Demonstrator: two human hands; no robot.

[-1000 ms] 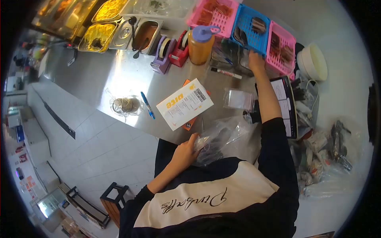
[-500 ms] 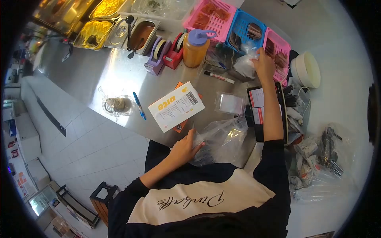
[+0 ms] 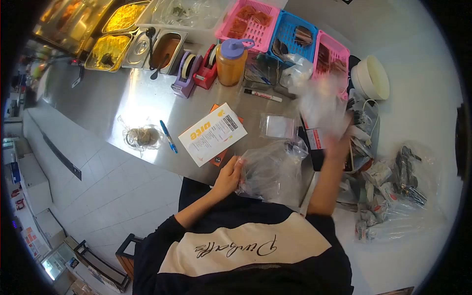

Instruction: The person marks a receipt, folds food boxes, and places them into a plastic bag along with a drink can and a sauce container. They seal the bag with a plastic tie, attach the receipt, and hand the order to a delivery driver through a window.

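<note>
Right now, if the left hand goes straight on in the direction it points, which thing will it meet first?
Beyond the clear bag it holds, the left hand would probably meet the small packet on the counter, though it might pass above; depth is unclear.

The right hand (image 3: 340, 138), blurred now, has been drawn back from beside the blue basket (image 3: 306, 46) toward the body. White plastic (image 3: 322, 105), unseen a second ago, has been pulled over the tablet (image 3: 315, 139); more crumpled plastic (image 3: 296, 74) has been exposed beneath the baskets.
</note>
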